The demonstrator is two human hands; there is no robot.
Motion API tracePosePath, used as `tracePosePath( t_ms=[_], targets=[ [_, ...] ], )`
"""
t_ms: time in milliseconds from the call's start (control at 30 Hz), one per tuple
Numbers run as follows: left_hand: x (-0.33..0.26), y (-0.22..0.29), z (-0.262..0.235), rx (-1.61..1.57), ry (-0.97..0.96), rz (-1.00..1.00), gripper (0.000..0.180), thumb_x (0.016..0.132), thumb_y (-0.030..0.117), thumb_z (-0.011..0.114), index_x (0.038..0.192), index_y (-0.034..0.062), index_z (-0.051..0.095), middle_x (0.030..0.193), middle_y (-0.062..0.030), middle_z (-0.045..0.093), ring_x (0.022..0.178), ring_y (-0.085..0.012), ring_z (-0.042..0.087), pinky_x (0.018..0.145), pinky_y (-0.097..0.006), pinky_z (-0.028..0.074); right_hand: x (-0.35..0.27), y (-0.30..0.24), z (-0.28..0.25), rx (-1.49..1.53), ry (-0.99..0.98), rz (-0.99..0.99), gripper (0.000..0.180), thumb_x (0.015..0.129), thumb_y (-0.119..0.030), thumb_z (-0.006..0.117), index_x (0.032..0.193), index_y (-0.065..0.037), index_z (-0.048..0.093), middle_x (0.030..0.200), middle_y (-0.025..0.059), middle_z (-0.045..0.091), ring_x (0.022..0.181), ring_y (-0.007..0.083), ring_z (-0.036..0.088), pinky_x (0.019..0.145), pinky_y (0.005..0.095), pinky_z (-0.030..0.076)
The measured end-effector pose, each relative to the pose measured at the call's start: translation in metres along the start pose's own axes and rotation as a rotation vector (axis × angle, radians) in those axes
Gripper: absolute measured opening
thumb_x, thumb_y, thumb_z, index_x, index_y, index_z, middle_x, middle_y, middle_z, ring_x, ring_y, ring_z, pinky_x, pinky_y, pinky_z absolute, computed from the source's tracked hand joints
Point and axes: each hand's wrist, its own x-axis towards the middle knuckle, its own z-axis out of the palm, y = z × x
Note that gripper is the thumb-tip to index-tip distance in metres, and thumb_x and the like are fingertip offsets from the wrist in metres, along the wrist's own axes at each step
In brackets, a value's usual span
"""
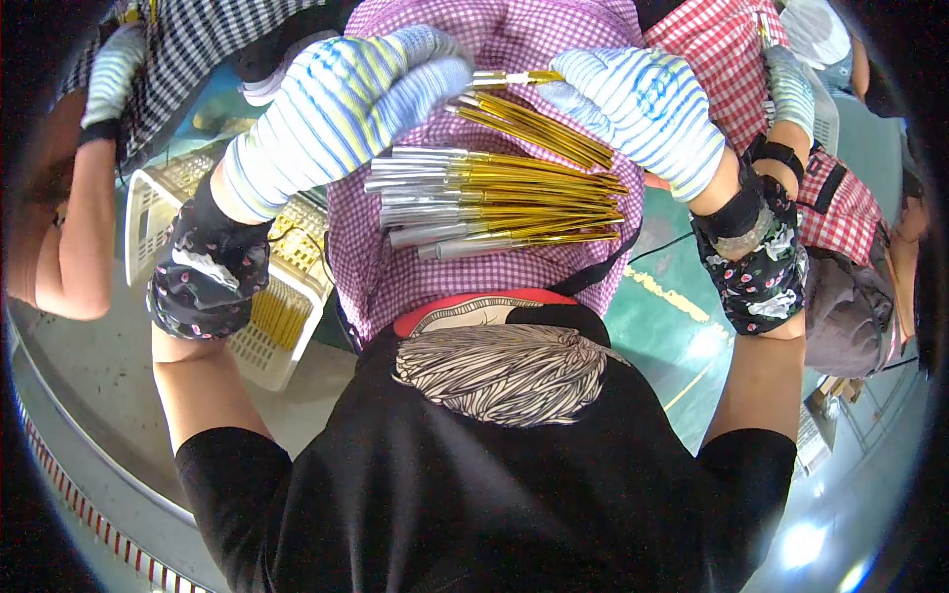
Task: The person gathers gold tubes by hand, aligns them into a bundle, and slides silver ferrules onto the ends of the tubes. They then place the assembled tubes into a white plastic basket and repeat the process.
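Above my lap, both gloved hands grip one slim gold rod with a silver end. My left hand, in a blue-and-white striped glove, is closed on the silver end. My right hand, gloved alike, pinches the gold end. Just below lies a small bundle of gold rods, fanned slightly. Nearer to me, a row of several gold rods with silver sleeves rests on a purple checked apron, silver parts to the left. The fingertips are partly hidden by the gloves.
At my left stands a white perforated basket; beside it another white basket holds yellow rods. A co-worker's gloved hand is at far left, another co-worker's gloved hand at far right. The floor is green.
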Motion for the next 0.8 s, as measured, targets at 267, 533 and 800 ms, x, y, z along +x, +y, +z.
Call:
tracePosePath(
  t_ms=[267,533,800],
  targets=[
    [0.012,0.021,0.000,-0.023,0.130,-0.146,0.027,0.082,0.020,0.076,0.104,0.0074,0.067,0.092,-0.0078,0.070,0.077,-0.0219,0.071,0.066,-0.031,0.055,-0.002,-0.002,0.000,0.015,-0.002,0.094,0.024,0.085,-0.030,0.067,0.099,-0.010,0.068,0.080,0.0074,0.069,0.066,0.0253,0.065,0.058,0.0364,0.051],
    [0.000,-0.003,-0.002,0.047,-0.005,0.013,0.030,0.088,0.018,0.062,0.116,0.0072,0.065,0.095,-0.0114,0.067,0.071,-0.0244,0.066,0.060,-0.031,0.052,0.001,0.002,-0.007,-0.080,0.059,0.028,0.024,0.084,-0.030,0.069,0.099,-0.011,0.068,0.073,0.0064,0.066,0.061,0.0245,0.063,0.055,0.0369,0.050],
    [0.024,0.013,-0.001,-0.169,0.198,-0.134,0.041,0.081,0.017,0.074,0.119,0.0070,0.061,0.095,-0.0079,0.068,0.082,-0.0223,0.070,0.073,-0.032,0.056,-0.002,0.004,-0.006,-0.011,-0.067,0.146,0.028,0.086,-0.031,0.067,0.104,-0.009,0.069,0.081,0.0099,0.069,0.069,0.0267,0.066,0.060,0.0374,0.052]
  ],
)
